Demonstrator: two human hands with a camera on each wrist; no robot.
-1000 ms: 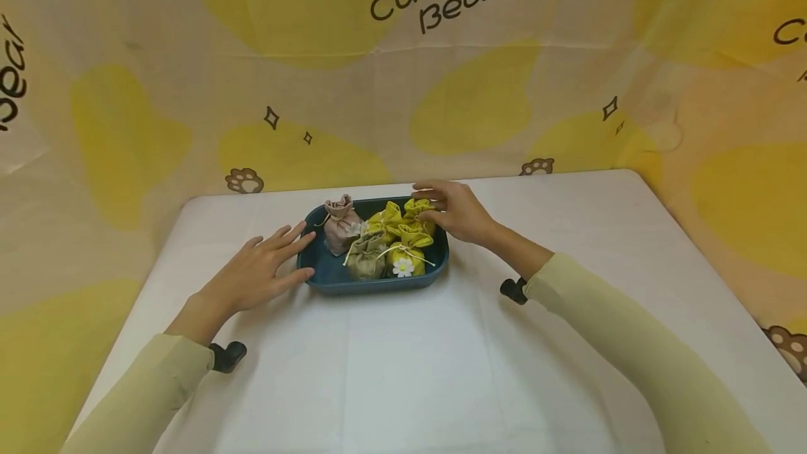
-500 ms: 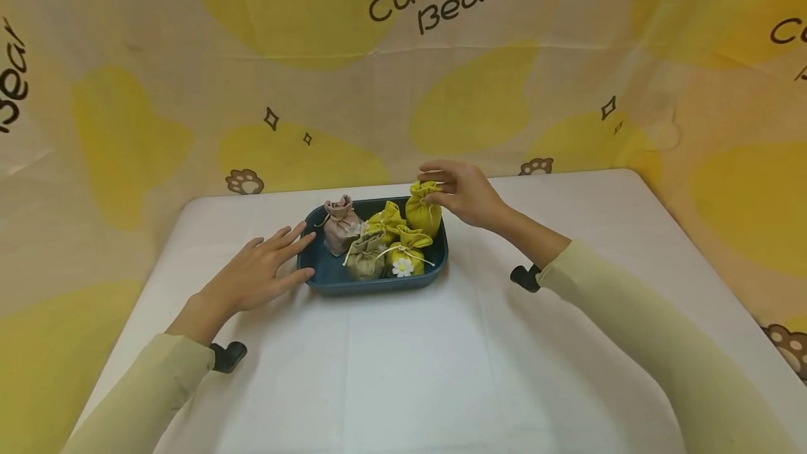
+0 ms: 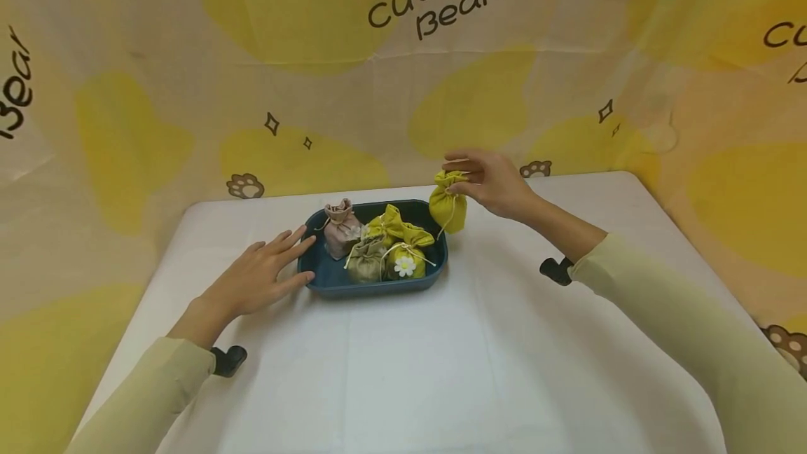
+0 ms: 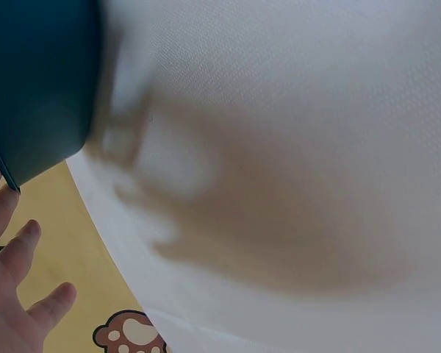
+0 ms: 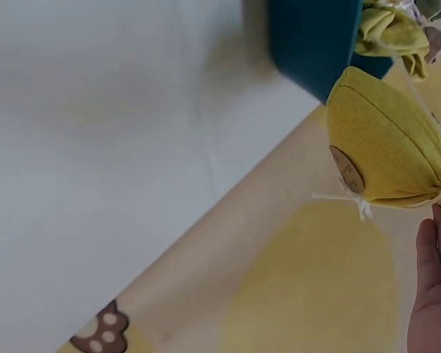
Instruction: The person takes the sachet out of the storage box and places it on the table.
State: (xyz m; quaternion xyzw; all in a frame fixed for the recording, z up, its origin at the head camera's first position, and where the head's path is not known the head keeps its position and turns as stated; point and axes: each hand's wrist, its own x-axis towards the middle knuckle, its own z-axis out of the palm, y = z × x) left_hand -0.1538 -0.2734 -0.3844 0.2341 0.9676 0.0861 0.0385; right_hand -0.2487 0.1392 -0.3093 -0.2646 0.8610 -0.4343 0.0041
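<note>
My right hand [image 3: 494,184] pinches a yellow drawstring pouch [image 3: 449,209] by its gathered neck, holding it up at the right end of a dark blue tray [image 3: 372,289]. In the right wrist view the pouch [image 5: 389,140] shows a small brown tag and a white string. My left hand [image 3: 258,275] lies with spread fingers against the tray's left end; the left wrist view has its fingertips at the tray's rim [image 4: 40,110]. Inside the tray sit a pinkish pouch [image 3: 340,235], an olive-green pouch [image 3: 366,261], a yellow pouch with a white flower [image 3: 410,251] and another yellow pouch [image 3: 389,219] behind.
A white-covered table [image 3: 403,370] bears the tray near its back edge. Behind it hangs a cream and yellow printed cloth [image 3: 473,97] with "Cute Bear" lettering. A dark wrist-camera piece [image 3: 556,272] juts below the right sleeve, and another one [image 3: 228,361] below the left.
My right hand has lifted a yellow pouch from the tray's back right corner and carried it up and to the right. The left hand has stayed at the tray's left end.
</note>
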